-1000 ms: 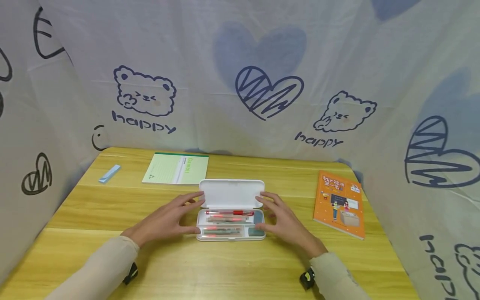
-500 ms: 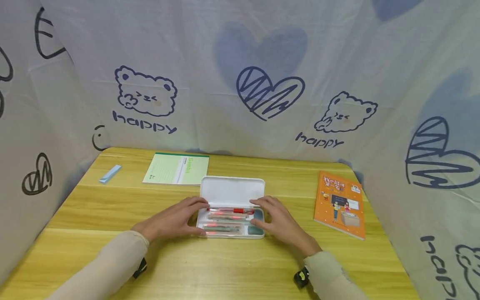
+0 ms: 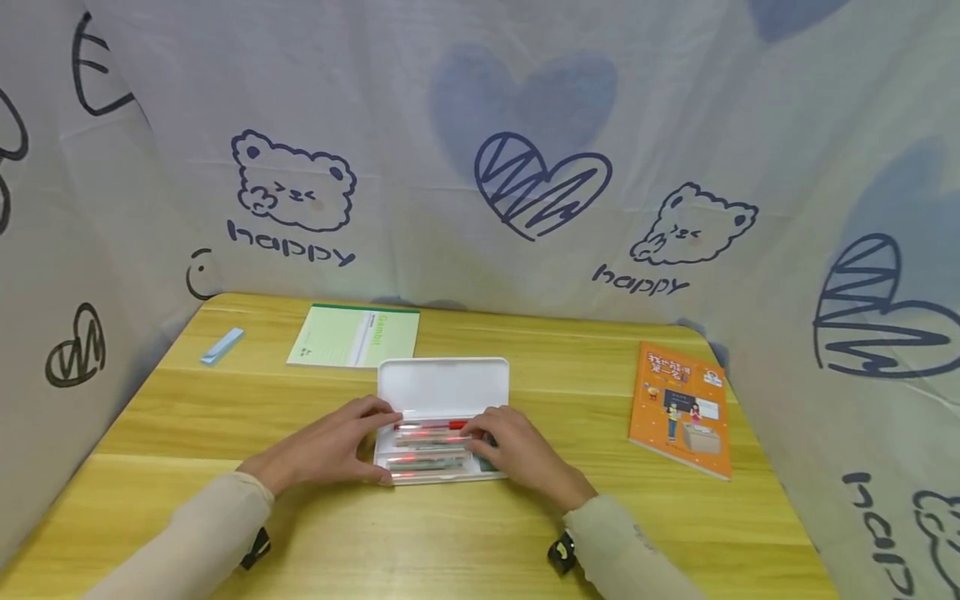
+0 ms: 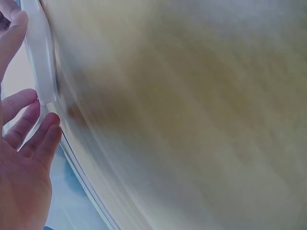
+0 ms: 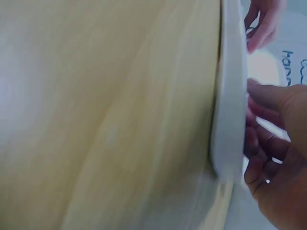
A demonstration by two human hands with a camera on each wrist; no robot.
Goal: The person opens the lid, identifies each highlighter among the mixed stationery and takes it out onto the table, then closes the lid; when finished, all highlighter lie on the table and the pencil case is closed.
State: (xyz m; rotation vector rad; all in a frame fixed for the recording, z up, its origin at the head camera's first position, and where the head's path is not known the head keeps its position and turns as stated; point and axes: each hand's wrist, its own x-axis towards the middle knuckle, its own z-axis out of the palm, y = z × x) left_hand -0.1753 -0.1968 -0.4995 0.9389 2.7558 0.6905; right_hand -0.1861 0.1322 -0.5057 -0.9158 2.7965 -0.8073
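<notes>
A white pencil case [image 3: 442, 387] lies on the table with its lid raised toward the back. Inside are a red pen [image 3: 427, 427] along the hinge side and several slim pens [image 3: 423, 462] in front of it. My left hand [image 3: 330, 446] holds the left end of the case, thumb at the front corner and fingers near the hinge. Over the right part of the case, the bent fingers of my right hand [image 3: 521, 450] reach in at the pens' right ends; I cannot tell if they pinch one. That hand partly hides a dark green patch at the right end.
A light green notebook [image 3: 352, 337] lies behind the case to the left. Farther left is a small light blue bar [image 3: 222, 347]. An orange book [image 3: 678, 408] rests near the table's right edge. Printed white cloth [image 3: 420, 100] hangs around the table.
The pencil case has shifted left together with my left hand. My right hand has moved left from the case's right edge to over the pens.
</notes>
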